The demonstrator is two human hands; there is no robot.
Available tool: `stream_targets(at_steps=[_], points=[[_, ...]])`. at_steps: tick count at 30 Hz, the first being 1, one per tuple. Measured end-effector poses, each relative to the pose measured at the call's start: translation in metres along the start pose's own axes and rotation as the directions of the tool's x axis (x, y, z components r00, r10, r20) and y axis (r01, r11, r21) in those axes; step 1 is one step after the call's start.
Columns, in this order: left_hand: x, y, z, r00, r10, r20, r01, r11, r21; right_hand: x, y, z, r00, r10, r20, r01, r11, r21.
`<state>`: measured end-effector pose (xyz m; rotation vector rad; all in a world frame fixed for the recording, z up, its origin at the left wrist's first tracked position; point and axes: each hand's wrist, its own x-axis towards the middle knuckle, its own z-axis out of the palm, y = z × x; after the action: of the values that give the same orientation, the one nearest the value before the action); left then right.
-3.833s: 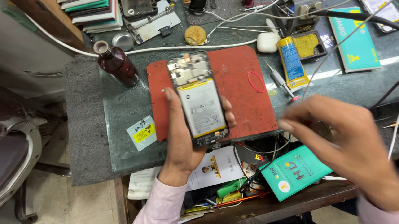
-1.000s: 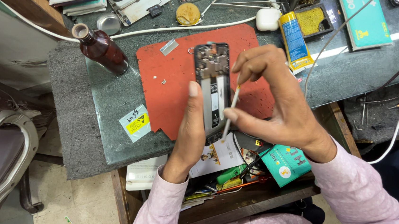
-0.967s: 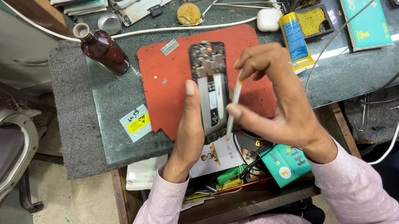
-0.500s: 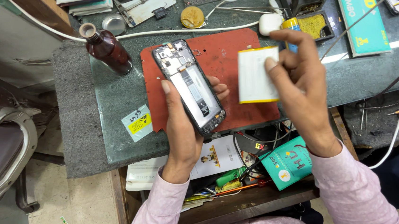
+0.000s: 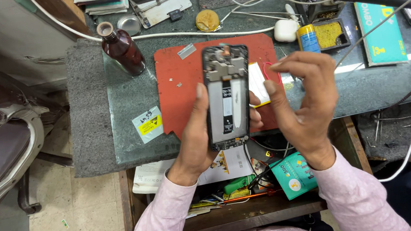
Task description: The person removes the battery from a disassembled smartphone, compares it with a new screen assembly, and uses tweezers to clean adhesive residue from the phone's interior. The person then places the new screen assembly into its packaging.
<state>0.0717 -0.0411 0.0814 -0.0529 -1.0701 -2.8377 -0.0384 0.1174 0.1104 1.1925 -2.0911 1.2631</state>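
My left hand [image 5: 195,136] holds an opened phone [image 5: 227,96] upright over the red work mat [image 5: 184,90], its back cover off and the battery bay bare. My right hand [image 5: 305,105] hovers just right of the phone with fingers spread and curled, holding nothing that I can see. The removed white battery [image 5: 258,83] lies on the mat behind the phone, partly hidden by it. A small strip of tape [image 5: 186,50] sits at the mat's upper left.
A brown glass bottle [image 5: 121,49] stands left of the mat. White earbud case [image 5: 286,30], yellow-blue tube [image 5: 309,38], teal boxes [image 5: 382,30] and cables crowd the back right. An open drawer [image 5: 231,196] of tools sits below the bench. A chair [image 5: 2,146] is at left.
The battery went from my right hand onto the mat. My right hand now hangs free beside the phone, which my left hand has turned upright.
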Motion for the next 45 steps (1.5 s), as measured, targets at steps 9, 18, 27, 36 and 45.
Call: stream_targets(at_steps=[9,18,27,36,45], points=[[0.000,-0.013,0.002,0.993,-0.107,0.042,0.092,0.958,0.272,-0.005,-0.005,0.002,0.999,-0.025,0.039,0.024,0.999,0.022],[0.002,-0.011,0.007,0.993,-0.101,0.058,0.075,0.937,0.340,0.002,-0.009,0.002,0.998,-0.038,0.043,0.037,0.999,0.018],[0.000,-0.012,0.001,0.990,-0.120,0.074,0.076,0.896,0.438,-0.001,-0.004,-0.004,0.981,0.148,0.129,-0.178,0.946,0.272],[0.003,-0.012,0.003,0.992,-0.085,0.089,0.052,0.946,0.321,-0.003,-0.002,-0.005,0.988,0.046,0.149,-0.087,0.956,0.281],[0.001,-0.003,0.001,0.999,-0.042,-0.010,0.043,0.990,0.138,-0.016,-0.002,-0.008,0.957,0.105,0.270,-0.272,0.646,0.713]])
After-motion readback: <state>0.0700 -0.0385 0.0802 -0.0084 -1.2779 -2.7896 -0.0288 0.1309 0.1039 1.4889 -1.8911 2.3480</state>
